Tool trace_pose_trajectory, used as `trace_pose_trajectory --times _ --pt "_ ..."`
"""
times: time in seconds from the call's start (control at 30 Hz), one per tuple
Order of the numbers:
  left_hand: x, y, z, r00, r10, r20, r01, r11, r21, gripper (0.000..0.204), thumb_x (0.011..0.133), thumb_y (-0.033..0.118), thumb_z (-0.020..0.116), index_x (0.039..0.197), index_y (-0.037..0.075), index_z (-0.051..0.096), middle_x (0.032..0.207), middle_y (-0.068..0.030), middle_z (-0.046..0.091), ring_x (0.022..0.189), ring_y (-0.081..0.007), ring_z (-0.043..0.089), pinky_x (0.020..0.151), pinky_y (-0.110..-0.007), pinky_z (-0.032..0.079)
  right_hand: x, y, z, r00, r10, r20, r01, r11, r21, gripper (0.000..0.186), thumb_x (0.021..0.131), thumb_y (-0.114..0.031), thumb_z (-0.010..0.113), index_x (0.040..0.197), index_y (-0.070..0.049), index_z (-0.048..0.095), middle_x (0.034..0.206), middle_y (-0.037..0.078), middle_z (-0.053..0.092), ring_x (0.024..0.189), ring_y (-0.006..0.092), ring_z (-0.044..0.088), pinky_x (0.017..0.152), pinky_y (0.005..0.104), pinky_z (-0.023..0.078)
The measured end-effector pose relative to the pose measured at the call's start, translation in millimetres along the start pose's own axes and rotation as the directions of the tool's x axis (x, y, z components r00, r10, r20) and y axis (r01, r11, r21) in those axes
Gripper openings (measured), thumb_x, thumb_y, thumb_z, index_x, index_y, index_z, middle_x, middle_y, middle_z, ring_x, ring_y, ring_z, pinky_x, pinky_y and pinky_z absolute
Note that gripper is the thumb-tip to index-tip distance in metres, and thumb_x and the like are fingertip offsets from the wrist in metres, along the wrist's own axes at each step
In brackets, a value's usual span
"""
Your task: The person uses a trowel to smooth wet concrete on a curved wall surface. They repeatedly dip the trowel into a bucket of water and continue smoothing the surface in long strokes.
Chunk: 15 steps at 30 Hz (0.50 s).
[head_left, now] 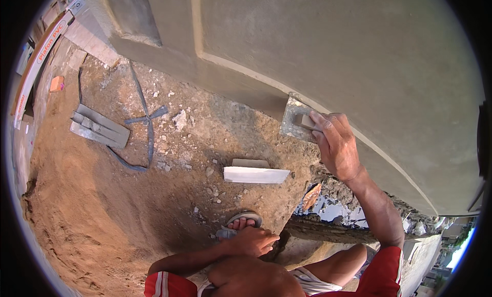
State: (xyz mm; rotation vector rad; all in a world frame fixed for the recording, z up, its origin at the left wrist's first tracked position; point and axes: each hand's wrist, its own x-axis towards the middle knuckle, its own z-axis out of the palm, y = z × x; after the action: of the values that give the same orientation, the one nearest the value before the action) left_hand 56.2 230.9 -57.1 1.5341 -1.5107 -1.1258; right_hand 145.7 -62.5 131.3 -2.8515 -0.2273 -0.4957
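My right hand [333, 140] grips the handle of a small metal trowel [292, 125], its plate against the lower grey plastered wall [343, 51] beside a pale raised moulding [241, 69]. My left hand [253, 240] is low over my bent leg, next to my sandalled foot [238, 222], fingers curled; what they hold, if anything, is hidden. A white-faced straight tool [256, 175] with a grey back lies on the dirt between my hands. A larger metal trowel or float [100, 125] lies at the left, beside grey strips [148, 135] that cross on the ground.
Sandy ground [77, 205] with rubble spreads at the left. An orange brick piece [57, 83] and a long printed board [41, 61] are at the far left. Under the wall at right runs a trench [338, 212] with pale, wet-looking patches and a brown leaf.
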Motion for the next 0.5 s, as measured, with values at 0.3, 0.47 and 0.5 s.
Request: trace_pose_trajectory --times 0.3,0.47,0.5 --pt "3 2 -3 1.000 0.006 0.006 -0.006 1.000 0.003 0.046 0.093 0.025 0.064 0.135 0.006 0.058 0.116 -0.0167 0.067 0.102 -0.0366 0.066 0.093 -0.046 0.049 27 11 -10 1.000 0.017 0.009 -0.017 0.999 0.027 0.048 0.087 0.005 0.067 0.132 -0.010 0.062 0.098 0.014 0.069 0.091 0.0334 0.064 0.083 0.0452 0.055" --pt "-2 0 0 1.000 -0.009 0.001 0.009 1.000 0.010 0.046 0.093 0.025 0.064 0.134 0.005 0.059 0.116 -0.0172 0.067 0.103 -0.0368 0.066 0.093 -0.047 0.049 -6 25 -31 0.983 0.171 0.066 -0.174 0.983 0.051 0.042 0.087 0.005 0.067 0.128 -0.007 0.067 0.103 0.015 0.072 0.097 0.0332 0.066 0.085 0.0431 0.055" --pt "-1 0 -1 1.000 -0.014 0.016 0.013 1.000 0.010 0.045 0.094 0.026 0.064 0.134 0.006 0.059 0.118 -0.0169 0.067 0.104 -0.0366 0.066 0.092 -0.046 0.049 -18 30 -39 0.976 0.208 0.064 -0.212 0.976 0.050 0.041 0.087 0.005 0.066 0.127 -0.007 0.068 0.104 0.015 0.072 0.098 0.0330 0.066 0.086 0.0426 0.055"
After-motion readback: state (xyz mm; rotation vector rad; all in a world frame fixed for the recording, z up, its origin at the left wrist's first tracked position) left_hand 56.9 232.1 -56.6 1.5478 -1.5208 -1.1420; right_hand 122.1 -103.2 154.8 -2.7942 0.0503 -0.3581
